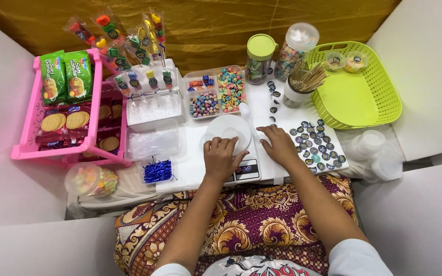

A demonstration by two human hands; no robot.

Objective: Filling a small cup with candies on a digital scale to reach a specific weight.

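Both hands lie flat with fingers loose, not gripping anything. The left hand (222, 157) rests with its fingertips on the near rim of a clear round lid (228, 132) that sits on a small white scale (246, 168). The right hand (280, 145) lies just right of that lid, fingers pointing left and touching its edge.

Room to move is tight. A sheet of round dark stickers (317, 146) lies just right of the right hand. Far from the hands sits a clear tray of colourful candies (217, 92), then two jars, one with a green lid (260, 58). A cup of wooden sticks (303, 84) stands near a lime green basket (360, 92) on the far right. A pink rack (57, 118) full of biscuit packs fills the left side, with blue twist ties (157, 170) near it. Clear cups (372, 148) are stacked at the right edge.

Everything sits on a low white table (190, 163) between white walls, and the person's patterned cloth lap is at the near side.
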